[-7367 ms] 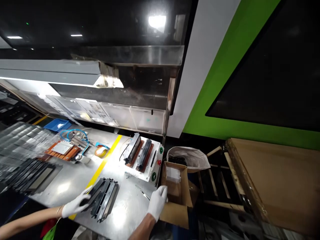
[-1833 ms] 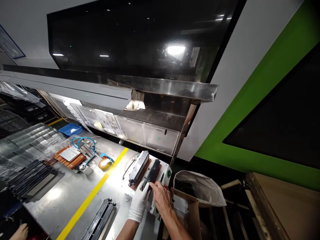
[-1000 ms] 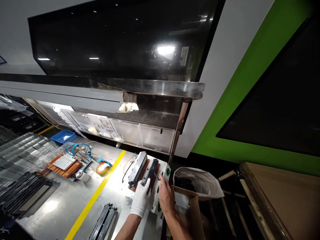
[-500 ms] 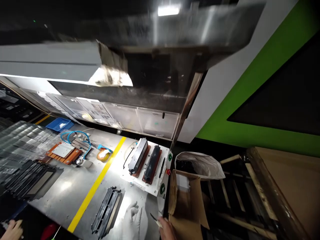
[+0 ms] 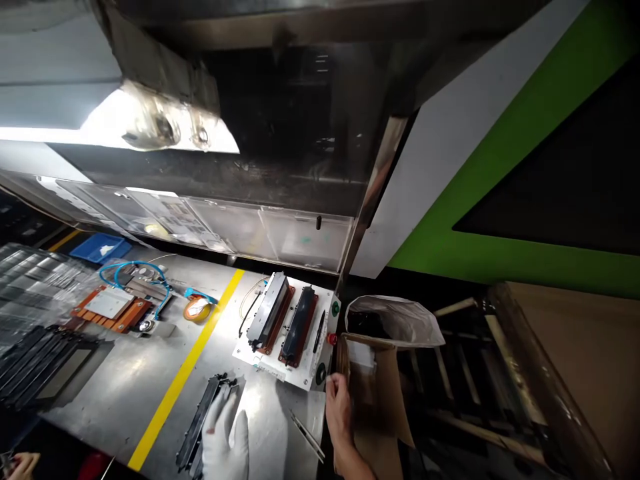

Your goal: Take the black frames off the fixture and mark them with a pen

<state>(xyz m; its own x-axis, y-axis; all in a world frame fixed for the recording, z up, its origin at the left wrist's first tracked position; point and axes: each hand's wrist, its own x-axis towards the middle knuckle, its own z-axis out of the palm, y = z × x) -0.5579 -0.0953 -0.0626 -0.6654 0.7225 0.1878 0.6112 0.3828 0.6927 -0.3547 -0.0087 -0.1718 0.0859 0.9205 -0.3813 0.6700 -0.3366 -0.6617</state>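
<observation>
A: So, fingers?
B: Left hand (image 5: 226, 437), gloved, flat & spread on black frame stack (image 5: 205, 423). Right hand (image 5: 339, 412), bare, nothing held, at cardboard box (image 5: 376, 393) edge.
A: Changed?
B: Both pulled off the fixture (image 5: 286, 327); tweezers (image 5: 307, 435) now lie on the table (image 5: 135, 380).

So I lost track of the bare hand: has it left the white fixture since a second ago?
Yes. The right hand came back off the white fixture toward the cardboard box.
</observation>
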